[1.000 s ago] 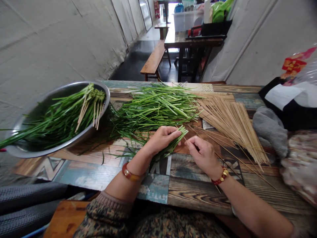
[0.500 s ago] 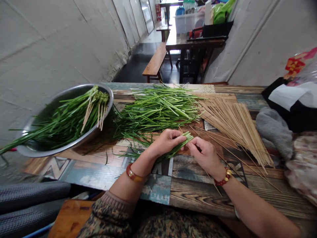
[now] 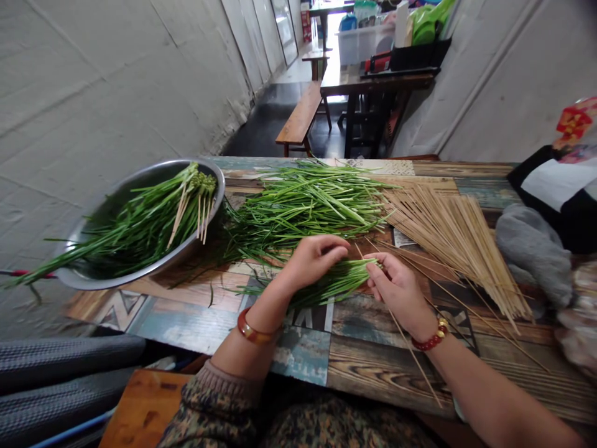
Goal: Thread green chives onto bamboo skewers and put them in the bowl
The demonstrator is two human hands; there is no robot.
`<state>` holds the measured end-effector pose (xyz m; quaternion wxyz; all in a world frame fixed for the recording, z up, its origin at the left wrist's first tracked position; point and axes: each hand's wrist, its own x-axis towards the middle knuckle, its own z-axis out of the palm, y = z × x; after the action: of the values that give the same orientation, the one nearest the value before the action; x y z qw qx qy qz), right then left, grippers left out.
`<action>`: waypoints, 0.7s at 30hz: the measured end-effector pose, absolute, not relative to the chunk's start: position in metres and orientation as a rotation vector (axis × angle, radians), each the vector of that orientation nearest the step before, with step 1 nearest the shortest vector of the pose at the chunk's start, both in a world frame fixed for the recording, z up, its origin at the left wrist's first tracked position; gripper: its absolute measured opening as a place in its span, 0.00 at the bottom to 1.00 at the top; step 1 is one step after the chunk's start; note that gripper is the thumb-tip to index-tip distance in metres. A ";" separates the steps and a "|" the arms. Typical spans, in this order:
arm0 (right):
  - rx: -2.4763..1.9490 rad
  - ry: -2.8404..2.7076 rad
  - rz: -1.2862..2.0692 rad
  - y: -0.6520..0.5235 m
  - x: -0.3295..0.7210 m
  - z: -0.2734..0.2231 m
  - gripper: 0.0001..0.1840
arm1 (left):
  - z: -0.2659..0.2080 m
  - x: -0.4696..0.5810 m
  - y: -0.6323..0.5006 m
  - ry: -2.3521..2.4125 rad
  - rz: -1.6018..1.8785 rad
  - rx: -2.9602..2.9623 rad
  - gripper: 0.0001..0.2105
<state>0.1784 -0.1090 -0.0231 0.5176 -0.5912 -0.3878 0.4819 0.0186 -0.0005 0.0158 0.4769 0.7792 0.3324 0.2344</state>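
My right hand (image 3: 394, 286) pinches the pale stem ends of a small bunch of chives (image 3: 347, 280). Just above the bunch is my left hand (image 3: 319, 258), its thumb and fingers apart and nothing gripped between them. A thin bamboo skewer (image 3: 415, 359) slants out below my right hand toward the table's front edge; whether the fingers touch it I cannot tell. Behind both hands lies a large heap of loose chives (image 3: 317, 202). To the right, many bamboo skewers (image 3: 457, 242) are spread in a fan.
A steel basin (image 3: 140, 283) at the left holds chives, some bunched on skewers. A grey plastic bag (image 3: 532, 246) and a black box (image 3: 532, 180) stand at the right. Farther back are a wooden bench (image 3: 301, 115) and another table (image 3: 340, 81).
My left hand has loosened from the chives and its fingers have spread. The right hand now grips the stem ends, and the bunch lies looser and more spread. The view has shifted slightly left.
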 end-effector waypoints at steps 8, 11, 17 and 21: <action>-1.491 -1.028 1.075 -0.110 0.181 -0.027 0.20 | 0.004 0.002 0.028 1.062 0.879 2.513 0.09; -1.533 -1.125 0.978 -0.112 0.180 -0.025 0.18 | 0.001 0.002 0.028 1.172 0.714 2.754 0.08; -1.548 -1.192 0.910 -0.113 0.179 -0.020 0.16 | 0.003 0.002 0.026 1.278 0.535 2.888 0.07; -1.577 -1.244 0.841 -0.112 0.180 -0.016 0.15 | 0.006 0.002 0.026 1.251 0.734 2.756 0.07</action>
<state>0.1798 -0.1121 -0.0165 0.4633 -0.6417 -0.5063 0.3423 0.0017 0.0259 0.0060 0.0134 0.8849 0.4017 0.2355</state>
